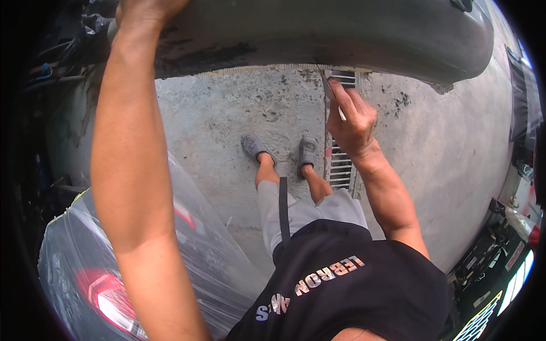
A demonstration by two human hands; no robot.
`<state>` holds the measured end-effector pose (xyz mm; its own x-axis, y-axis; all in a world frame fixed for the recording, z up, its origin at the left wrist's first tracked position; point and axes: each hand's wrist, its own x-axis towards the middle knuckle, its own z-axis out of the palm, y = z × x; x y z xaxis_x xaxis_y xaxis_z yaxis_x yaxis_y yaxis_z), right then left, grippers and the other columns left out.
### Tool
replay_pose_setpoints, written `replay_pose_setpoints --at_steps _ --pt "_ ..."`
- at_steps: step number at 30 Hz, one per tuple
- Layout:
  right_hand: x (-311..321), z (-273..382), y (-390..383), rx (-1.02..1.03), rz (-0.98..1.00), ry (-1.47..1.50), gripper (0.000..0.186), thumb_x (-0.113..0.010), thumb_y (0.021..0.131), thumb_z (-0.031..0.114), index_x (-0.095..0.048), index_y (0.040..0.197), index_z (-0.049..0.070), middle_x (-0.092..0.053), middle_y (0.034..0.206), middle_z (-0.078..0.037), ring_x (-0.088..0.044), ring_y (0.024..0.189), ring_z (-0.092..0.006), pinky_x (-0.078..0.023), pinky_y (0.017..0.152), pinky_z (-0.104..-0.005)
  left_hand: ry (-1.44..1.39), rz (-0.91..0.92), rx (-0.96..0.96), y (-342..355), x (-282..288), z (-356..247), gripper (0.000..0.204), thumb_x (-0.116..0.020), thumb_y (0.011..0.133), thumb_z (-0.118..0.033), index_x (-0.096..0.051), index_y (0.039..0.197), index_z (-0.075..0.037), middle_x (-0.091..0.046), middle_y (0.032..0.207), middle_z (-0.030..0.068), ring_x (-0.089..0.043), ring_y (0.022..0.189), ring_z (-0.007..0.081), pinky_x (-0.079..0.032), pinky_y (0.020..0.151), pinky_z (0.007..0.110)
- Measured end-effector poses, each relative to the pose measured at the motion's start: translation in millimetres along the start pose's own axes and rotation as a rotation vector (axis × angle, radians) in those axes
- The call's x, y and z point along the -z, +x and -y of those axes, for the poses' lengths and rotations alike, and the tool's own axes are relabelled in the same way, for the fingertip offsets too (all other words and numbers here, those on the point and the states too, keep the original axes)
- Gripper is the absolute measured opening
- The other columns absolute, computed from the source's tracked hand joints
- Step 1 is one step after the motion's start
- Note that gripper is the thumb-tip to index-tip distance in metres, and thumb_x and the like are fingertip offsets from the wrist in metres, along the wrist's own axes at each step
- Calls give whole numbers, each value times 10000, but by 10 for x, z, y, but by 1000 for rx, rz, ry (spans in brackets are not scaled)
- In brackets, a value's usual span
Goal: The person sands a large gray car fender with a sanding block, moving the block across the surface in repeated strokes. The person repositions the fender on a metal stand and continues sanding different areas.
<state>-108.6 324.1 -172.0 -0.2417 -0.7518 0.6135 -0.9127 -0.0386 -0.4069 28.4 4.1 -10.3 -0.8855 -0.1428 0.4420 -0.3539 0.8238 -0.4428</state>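
Observation:
A large grey car body panel [341,34], curved like a bumper, spans the top of the view. My left hand [145,11] reaches up and rests on its upper left part, fingers bent over the edge. My right hand [352,122] is closed around a thin metal blade tool [330,91], whose tip touches the lower edge of the panel. Dark scraped patches mark the panel near its left end.
Below is a rough concrete floor [227,125] with a metal drain grate [340,165] beside my feet in grey slippers. A plastic-wrapped car part with a red lamp [114,295] lies at the lower left. Boxes and clutter line the right edge.

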Motion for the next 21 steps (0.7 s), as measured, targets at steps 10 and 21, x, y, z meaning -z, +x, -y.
replay_pose_setpoints --at_steps 10,21 --pt "135 -37 128 -28 66 43 443 -718 810 -127 -704 1221 36 -720 843 -131 -698 671 -276 -556 576 -354 -432 47 437 59 105 -87 357 -602 939 -257 -722 781 40 -732 998 274 -678 1167 403 -508 1011 472" --pt "17 -133 98 50 -56 78 586 -694 668 -119 -710 1226 57 -628 747 -70 -626 582 -236 -518 520 -349 -437 4 492 67 266 -289 398 -621 934 -310 -756 921 64 -729 1030 302 -712 1038 390 -528 935 434"
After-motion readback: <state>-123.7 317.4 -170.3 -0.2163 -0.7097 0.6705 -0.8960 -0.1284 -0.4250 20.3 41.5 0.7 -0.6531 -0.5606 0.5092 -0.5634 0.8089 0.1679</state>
